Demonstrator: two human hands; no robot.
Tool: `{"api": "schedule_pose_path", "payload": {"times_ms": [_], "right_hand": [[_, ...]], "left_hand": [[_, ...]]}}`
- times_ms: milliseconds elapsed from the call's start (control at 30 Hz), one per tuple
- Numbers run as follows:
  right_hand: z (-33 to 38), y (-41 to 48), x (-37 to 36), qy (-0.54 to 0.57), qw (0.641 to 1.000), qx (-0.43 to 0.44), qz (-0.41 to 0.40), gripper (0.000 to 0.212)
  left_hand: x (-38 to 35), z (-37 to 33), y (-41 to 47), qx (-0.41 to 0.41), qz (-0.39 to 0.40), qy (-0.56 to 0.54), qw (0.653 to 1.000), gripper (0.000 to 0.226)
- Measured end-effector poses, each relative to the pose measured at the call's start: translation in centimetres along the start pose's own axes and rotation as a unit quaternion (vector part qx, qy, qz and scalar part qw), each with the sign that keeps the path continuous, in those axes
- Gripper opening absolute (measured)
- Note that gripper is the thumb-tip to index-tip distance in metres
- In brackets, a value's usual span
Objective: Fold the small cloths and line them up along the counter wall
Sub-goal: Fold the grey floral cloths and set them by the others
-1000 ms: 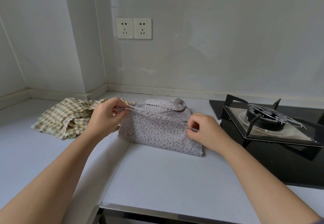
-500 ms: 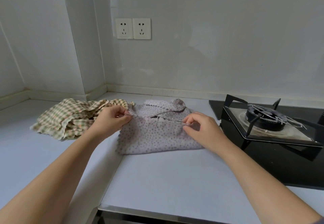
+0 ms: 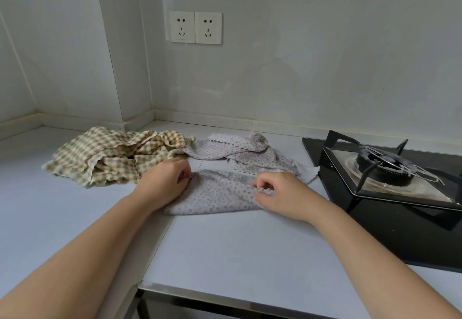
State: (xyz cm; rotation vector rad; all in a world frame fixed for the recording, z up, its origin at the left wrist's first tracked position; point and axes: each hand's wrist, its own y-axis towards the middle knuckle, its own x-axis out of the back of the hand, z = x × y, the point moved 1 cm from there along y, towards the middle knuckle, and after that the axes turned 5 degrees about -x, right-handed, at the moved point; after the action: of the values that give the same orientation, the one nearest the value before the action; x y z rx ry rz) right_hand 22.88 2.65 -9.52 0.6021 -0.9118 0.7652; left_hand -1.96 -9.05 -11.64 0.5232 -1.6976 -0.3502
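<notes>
Smooth counter (image 3: 237, 243), soft scallop-edged dotted cloth (image 3: 220, 196)

Hands: two; left hand (image 3: 165, 183) and right hand (image 3: 280, 193), both mid-frame
Checked cloths: one; checked cloth (image 3: 105, 156), left of centre
Dotted cloths: two show; near dotted cloth (image 3: 220, 196) and far dotted cloth (image 3: 237, 151), centre; whether they join, cannot tell
Wall sockets: two; left socket (image 3: 182, 26) and right socket (image 3: 208, 28), upper centre
Gas burners: one; gas burner (image 3: 385, 166), right of frame
Counters: one; counter (image 3: 237, 248)
</notes>
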Motion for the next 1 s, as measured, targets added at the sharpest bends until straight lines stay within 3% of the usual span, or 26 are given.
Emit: {"api": "schedule_pose_path", "payload": {"times_ms": [133,267,433,600,833,1000], "right_hand": [[0.5,0.0,-0.2,-0.124,0.991,0.051,0.007,0.028],[0.8,0.2,-0.5,-0.083,0.995,0.052,-0.018,0.028],[0.9,0.2,-0.3,-0.120,0.993,0.014,-0.011,0.023],[0.9,0.2,-1.2,-0.163,0.983,-0.019,0.078,0.024],[1.2,0.2,-0.7,-0.164,0.986,0.018,-0.008,0.022],[1.2,0.8,-0.7,-0.146,0.989,0.021,0.021,0.024]], "left_hand": [[-0.2,0.0,-0.1,-0.043,-0.005,0.022,0.999,0.003],[-0.2,0.1,-0.2,-0.057,-0.017,0.032,0.998,0.002],[-0.1,0.2,-0.2,-0.080,-0.001,0.036,0.996,0.005],[-0.1,0.3,-0.1,-0.089,-0.002,0.045,0.995,0.007],[-0.2,0.4,0.0,-0.083,0.001,0.039,0.996,0.004],[-0.1,0.5,0.0,-0.086,0.012,0.029,0.996,0.004]]}}
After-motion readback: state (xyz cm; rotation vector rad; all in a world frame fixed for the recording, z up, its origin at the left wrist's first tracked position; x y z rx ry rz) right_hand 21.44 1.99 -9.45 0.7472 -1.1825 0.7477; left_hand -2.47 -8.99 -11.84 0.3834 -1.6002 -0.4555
